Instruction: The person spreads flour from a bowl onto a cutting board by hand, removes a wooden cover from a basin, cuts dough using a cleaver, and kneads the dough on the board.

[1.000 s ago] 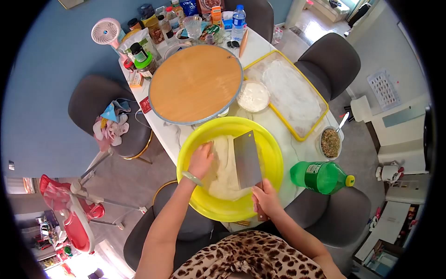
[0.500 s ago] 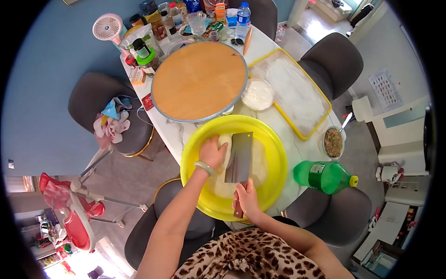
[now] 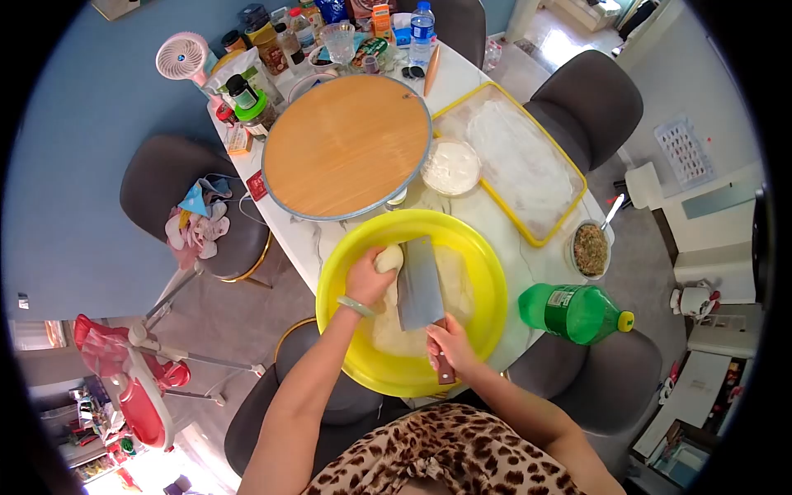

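Note:
A large yellow basin (image 3: 495, 289) sits at the near end of the table, with a pale, floury surface (image 3: 456, 285) inside it. My left hand (image 3: 367, 280) is over the basin's left half, its fingers wrapped round a piece of white dough (image 3: 389, 258). In my right hand (image 3: 454, 342) is the brown handle of a cleaver (image 3: 421, 285). The cleaver's broad blade points away from me over the basin, just right of the dough. Part of the dough is hidden by my left fingers.
Beyond the basin lie a round wooden board (image 3: 346, 147), a tub of white flour (image 3: 451, 167) and a yellow-rimmed tray (image 3: 528, 157). To the right are a bowl of filling (image 3: 590, 250) and a green bottle (image 3: 573, 313) on its side. Jars and bottles crowd the far end.
My left hand has turned and now shows the dough's rounded end beside the blade. The cleaver has tilted, its handle swinging right. The whole view has shifted slightly.

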`<state>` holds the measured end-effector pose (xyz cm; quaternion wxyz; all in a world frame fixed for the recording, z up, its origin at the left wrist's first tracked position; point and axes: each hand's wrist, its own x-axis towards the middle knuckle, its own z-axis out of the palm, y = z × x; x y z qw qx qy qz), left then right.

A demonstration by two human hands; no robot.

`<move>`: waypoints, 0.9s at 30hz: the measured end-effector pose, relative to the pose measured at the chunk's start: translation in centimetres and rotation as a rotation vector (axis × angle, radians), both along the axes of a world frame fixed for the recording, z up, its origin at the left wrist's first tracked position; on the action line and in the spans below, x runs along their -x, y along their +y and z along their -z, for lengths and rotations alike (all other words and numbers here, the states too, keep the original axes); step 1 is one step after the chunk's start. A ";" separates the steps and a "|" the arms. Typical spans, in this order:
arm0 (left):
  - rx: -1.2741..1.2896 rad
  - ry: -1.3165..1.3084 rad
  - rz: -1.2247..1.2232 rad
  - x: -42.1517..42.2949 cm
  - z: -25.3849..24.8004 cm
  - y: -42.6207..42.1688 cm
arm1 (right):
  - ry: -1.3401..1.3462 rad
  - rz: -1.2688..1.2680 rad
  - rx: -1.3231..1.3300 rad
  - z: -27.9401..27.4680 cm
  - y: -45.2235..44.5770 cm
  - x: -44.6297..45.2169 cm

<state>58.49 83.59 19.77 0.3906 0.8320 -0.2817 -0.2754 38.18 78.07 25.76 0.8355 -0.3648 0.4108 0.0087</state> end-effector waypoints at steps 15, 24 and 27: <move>-0.224 -0.451 0.094 3.2 -4.3 1.6 | 0.163 -0.254 0.427 -2.5 -2.7 4.0; -0.182 -0.166 -0.022 2.4 -3.1 -0.6 | 0.140 -0.285 0.397 -2.9 -3.1 3.5; -0.132 -0.116 -0.026 1.9 -2.6 0.1 | 0.135 -0.344 0.430 -3.5 -3.9 3.7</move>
